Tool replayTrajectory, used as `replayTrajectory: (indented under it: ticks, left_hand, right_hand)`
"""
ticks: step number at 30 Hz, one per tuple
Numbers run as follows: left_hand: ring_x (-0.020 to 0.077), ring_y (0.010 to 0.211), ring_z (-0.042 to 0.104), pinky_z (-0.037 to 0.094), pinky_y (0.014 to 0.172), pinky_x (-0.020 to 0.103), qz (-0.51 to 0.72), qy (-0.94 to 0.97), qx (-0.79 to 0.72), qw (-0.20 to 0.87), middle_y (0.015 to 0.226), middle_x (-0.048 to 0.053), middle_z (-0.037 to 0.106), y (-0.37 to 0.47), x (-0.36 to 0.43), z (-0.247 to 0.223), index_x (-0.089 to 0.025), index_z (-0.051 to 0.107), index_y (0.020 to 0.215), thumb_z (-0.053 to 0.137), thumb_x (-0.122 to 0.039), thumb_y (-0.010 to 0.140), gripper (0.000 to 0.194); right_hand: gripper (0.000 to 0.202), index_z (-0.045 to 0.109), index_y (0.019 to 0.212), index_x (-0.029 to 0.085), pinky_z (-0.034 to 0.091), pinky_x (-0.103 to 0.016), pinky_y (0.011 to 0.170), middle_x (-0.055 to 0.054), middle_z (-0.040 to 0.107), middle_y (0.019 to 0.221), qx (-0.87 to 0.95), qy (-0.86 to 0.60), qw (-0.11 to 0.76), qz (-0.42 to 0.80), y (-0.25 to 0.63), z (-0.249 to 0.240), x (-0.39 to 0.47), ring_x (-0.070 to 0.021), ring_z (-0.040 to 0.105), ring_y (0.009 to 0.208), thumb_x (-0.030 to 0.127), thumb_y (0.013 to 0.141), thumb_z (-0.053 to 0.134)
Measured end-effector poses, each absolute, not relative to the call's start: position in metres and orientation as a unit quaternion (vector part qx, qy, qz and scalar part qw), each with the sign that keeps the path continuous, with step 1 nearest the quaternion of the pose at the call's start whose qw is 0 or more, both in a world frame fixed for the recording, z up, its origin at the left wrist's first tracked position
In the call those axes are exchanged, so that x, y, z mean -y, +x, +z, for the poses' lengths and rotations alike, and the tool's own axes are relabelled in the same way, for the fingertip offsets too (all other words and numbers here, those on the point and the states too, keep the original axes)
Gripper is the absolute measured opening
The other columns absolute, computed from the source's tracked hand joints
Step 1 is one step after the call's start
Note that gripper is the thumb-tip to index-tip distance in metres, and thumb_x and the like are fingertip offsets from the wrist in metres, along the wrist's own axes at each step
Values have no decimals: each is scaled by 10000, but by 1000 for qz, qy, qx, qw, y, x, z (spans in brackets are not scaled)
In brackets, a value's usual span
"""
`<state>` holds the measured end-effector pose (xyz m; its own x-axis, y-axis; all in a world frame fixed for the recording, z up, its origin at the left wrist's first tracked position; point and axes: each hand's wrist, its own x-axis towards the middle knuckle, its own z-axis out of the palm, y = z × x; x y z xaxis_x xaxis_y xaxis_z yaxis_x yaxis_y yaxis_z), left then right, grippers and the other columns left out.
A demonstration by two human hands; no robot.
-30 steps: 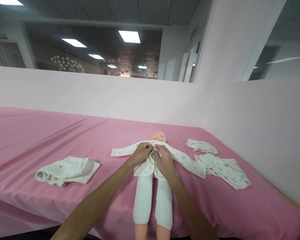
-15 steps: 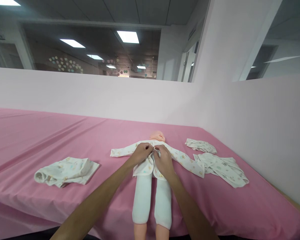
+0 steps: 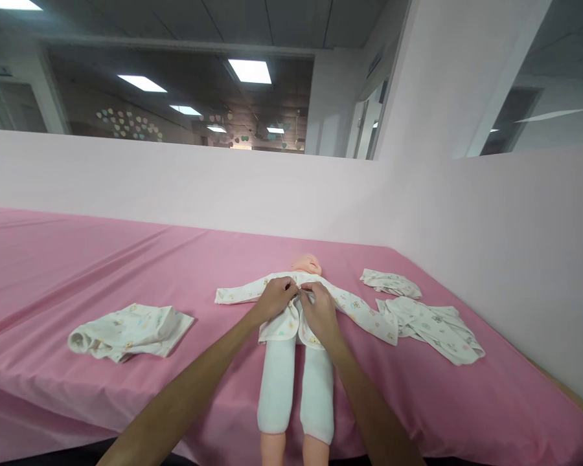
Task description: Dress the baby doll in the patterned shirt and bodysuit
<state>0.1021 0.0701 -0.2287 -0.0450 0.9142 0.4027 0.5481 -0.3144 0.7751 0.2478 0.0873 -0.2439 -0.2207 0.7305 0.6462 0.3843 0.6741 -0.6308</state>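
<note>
A baby doll [image 3: 307, 263] lies on its back, head away from me and feet toward me. It wears a white patterned baby shirt [image 3: 362, 312] with long sleeves spread to both sides, and white pants [image 3: 276, 387] that end above the feet. My left hand [image 3: 276, 298] pinches the shirt's front edge at the chest. My right hand [image 3: 317, 309] grips the opposite edge, fingertips almost meeting the left ones. Below my hands the two front flaps hang apart. Any fastener between the fingertips is too small to make out.
Pink sheeting [image 3: 214, 265] covers the bed surface. A folded patterned garment [image 3: 131, 330] lies at left. On the right are a crumpled small garment [image 3: 391, 283] and a larger one [image 3: 440, 329] touching the doll's sleeve. White walls [image 3: 175, 181] with windows bound the back and right.
Both hands stay at the shirt's chest, with only slight finger movement. The doll and the loose garments lie as before.
</note>
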Motion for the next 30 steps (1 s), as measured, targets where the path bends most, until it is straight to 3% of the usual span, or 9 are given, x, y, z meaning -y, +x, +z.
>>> replayTrajectory:
  ticks: [10, 22, 30]
  left_hand:
    - [120, 599, 386, 285, 556, 251, 446, 663, -551, 239, 619, -53, 414, 102, -66, -225, -199, 367, 622, 419, -305, 808, 220]
    - [102, 595, 406, 306, 549, 225, 447, 674, -521, 273, 646, -48, 462, 99, -70, -228, -181, 451, 666, 445, -317, 827, 211]
    - [65, 429, 273, 240, 399, 202, 457, 599, -539, 378, 592, -78, 346, 98, -70, -228, -210, 438, 731, 484, -453, 844, 271]
  right_hand:
    - [135, 599, 898, 197, 442, -390, 890, -56, 637, 963, 767, -343, 502, 206, 248, -244, -95, -237, 569, 966, 234, 820, 496]
    - [115, 574, 869, 211, 400, -383, 867, -31, 609, 937, 783, -355, 477, 181, 250, -246, -97, -227, 530, 933, 251, 803, 489]
    - [63, 543, 795, 213, 410, -363, 828, -33, 602, 872, 774, -361, 498, 151, 248, -242, -89, -222, 534, 882, 240, 823, 495]
